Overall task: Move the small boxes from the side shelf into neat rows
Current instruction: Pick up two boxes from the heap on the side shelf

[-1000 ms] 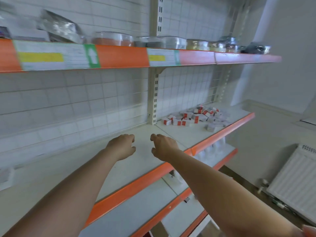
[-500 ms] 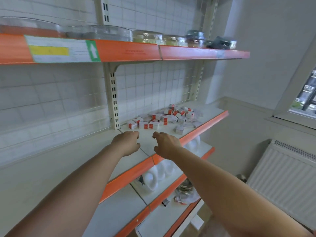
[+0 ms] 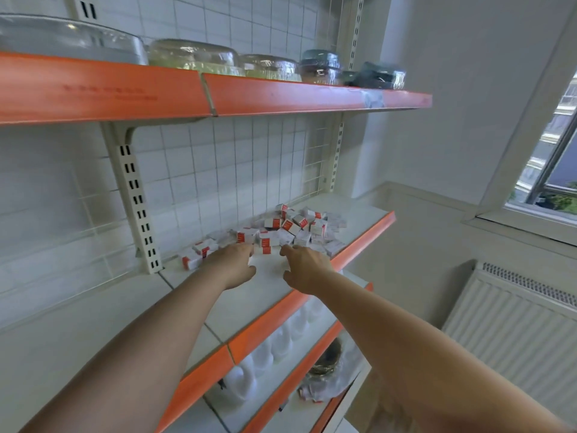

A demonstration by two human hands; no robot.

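1. Small boxes [image 3: 281, 228], red and white, are heaped in a loose pile on the white shelf [image 3: 359, 210] with the orange front edge, against the tiled wall.
2. Left hand [image 3: 232, 265] is reached to the near edge of the pile; fingers are curled, and whether a box is held cannot be told.
3. Right hand [image 3: 304, 270] is placed just beside it, fingers loosely bent at the pile's edge, nothing seen gripped.
4. Wrapped bowls [image 3: 193, 56] are lined along the upper shelf [image 3: 312, 96].
5. White jugs [image 3: 268, 348] are stored on the shelf below.
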